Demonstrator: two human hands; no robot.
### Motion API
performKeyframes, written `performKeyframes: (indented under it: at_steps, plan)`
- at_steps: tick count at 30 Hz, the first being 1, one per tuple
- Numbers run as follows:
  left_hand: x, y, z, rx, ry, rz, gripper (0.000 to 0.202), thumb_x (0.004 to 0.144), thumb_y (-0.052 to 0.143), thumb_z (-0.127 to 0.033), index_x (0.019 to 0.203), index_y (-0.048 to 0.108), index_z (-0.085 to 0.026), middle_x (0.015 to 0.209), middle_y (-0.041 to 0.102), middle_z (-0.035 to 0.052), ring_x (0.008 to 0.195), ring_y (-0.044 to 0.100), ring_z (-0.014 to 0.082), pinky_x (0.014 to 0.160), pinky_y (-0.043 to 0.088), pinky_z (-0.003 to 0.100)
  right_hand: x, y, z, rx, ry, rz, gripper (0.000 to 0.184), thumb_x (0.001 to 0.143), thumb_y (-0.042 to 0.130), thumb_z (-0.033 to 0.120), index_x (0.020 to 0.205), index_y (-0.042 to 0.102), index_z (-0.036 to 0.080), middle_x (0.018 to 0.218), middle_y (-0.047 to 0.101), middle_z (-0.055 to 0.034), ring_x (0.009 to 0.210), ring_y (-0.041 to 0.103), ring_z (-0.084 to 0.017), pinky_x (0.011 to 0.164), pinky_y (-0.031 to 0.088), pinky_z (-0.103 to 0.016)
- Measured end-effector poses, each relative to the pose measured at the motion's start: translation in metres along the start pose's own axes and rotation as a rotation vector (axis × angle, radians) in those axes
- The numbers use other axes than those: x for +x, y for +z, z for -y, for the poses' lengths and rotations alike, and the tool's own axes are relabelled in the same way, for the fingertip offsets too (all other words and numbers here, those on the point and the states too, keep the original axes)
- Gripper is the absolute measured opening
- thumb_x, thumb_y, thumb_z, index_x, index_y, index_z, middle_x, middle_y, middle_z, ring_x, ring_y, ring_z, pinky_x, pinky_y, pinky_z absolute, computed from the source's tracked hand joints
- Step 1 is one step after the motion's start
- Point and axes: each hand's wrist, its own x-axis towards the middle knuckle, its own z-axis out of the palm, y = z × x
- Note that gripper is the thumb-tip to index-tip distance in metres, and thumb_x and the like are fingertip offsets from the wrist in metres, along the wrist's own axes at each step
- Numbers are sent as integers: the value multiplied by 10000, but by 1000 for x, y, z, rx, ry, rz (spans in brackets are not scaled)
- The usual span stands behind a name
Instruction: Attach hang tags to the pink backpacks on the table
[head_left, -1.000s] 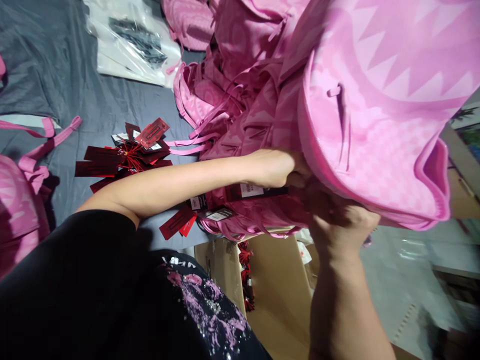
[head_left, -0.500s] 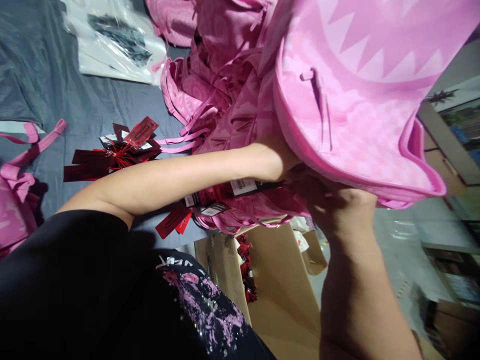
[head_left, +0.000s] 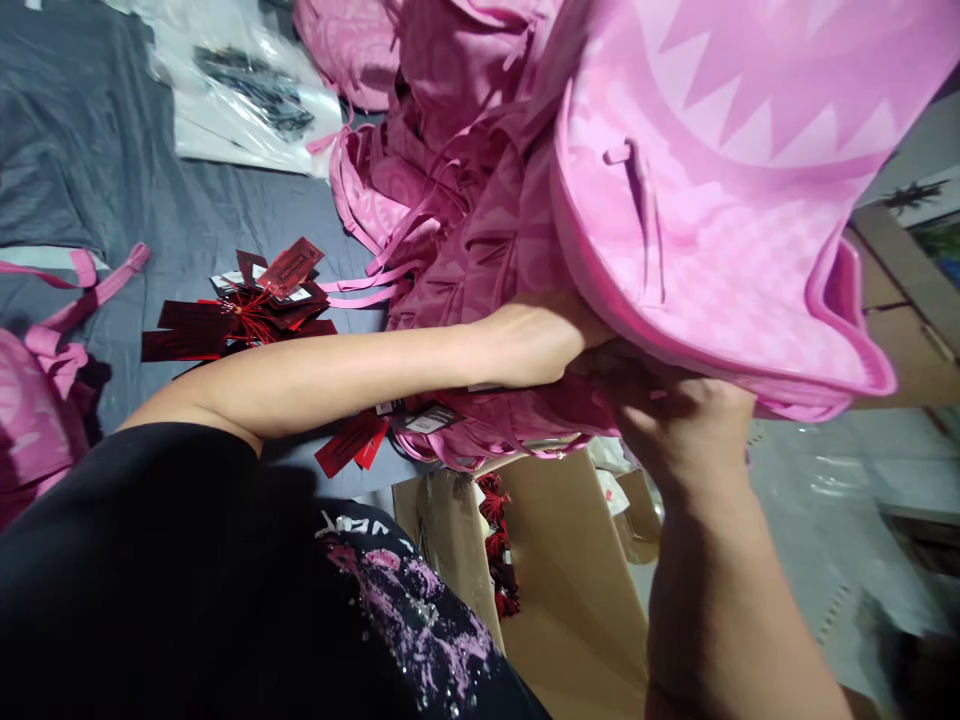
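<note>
A large pink backpack (head_left: 720, 170) with a light zigzag tooth pattern is lifted at the upper right, its zipper pull hanging down the side. My left hand (head_left: 532, 340) reaches across under its lower edge, and its fingers are hidden behind the bag. My right hand (head_left: 690, 430) comes up from below in the bag's shadow, fingers curled against the underside and gripping it. Dark red hang tags (head_left: 360, 440) lie just under my left forearm.
More pink backpacks (head_left: 450, 150) are piled behind on the grey cloth (head_left: 90, 150). A bunch of dark red tags (head_left: 247, 305) lies at the left, a clear plastic bag (head_left: 247, 90) at the top. Another pink backpack (head_left: 37, 400) sits far left. A cardboard box (head_left: 570, 570) stands below.
My left hand has slid slightly lower under the bag and now covers the white label seen earlier. The backpack stays lifted and my right hand keeps its place beneath it.
</note>
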Motion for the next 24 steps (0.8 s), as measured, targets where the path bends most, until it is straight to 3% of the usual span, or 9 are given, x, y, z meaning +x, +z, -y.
performKeyframes:
  at_steps: [5, 11, 15, 19, 24]
  plan:
    - [1, 3, 3, -48, -68, 5, 356, 812, 486, -76, 1140, 619, -107, 1086, 654, 127, 966, 615, 211, 743, 466, 271, 2, -2, 1, -3, -154, -75, 271, 816, 498, 289, 702, 690, 135, 564, 636, -72, 463, 528, -146, 470, 365, -236]
    - [2, 6, -1, -83, -43, -89, 257, 840, 470, -92, 1011, 661, -109, 1033, 669, 131, 949, 619, 219, 779, 486, 300, 5, -1, -3, 23, -188, -142, 285, 770, 521, 289, 529, 574, 145, 379, 472, 0, 330, 395, -95, 370, 260, -208]
    - [-1, 4, 6, -305, -43, -29, 296, 802, 487, -53, 1038, 657, -105, 1062, 680, 100, 963, 623, 200, 763, 485, 251, 5, 3, -9, -43, -180, -146, 315, 764, 530, 332, 514, 574, 147, 390, 480, -2, 348, 385, -97, 397, 276, -223]
    - [1, 6, 15, -440, -28, 42, 352, 761, 466, 16, 1036, 659, -89, 929, 704, 72, 830, 639, 151, 700, 476, 204, 3, 4, -11, 35, -94, -99, 292, 740, 545, 337, 536, 614, 140, 412, 512, -13, 369, 411, -106, 407, 296, -226]
    - [3, 9, 11, -360, -1, -101, 218, 836, 481, -99, 914, 685, -94, 1007, 688, 123, 936, 630, 204, 774, 476, 260, 5, 0, -7, 88, -51, -80, 272, 727, 570, 340, 548, 639, 148, 405, 523, -9, 371, 439, -120, 395, 299, -230]
